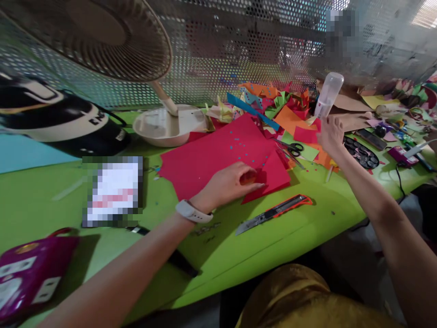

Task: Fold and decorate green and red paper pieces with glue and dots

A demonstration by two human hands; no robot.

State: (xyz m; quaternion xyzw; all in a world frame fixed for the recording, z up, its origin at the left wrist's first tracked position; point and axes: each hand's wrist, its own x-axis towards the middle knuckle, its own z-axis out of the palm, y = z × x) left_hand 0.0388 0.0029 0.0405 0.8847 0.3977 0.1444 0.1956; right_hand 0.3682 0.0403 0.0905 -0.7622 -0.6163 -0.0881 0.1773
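My left hand [232, 182], with a pale watch strap on the wrist, rests over a large red paper sheet [211, 159]. Its fingers curl toward the thumb, at the edge of a folded red paper piece [276, 175]. Farther right, my right hand [331, 135] reaches to the paper scraps, its fingers bent close to the lower end of a translucent bottle [329, 93] and a small red scrap [305, 135]. What those fingers grip is hidden. Black-handled scissors [294, 148] lie between the hands. An orange-edged utility knife [275, 213] lies on the green table in front.
A fan [167, 102] stands at the back left beside a black and cream appliance [78, 123]. A phone-like device [114, 191], a dark pen [182, 262] and a purple box [32, 273] are on the left. A black palette [360, 152] and craft scraps fill the right.
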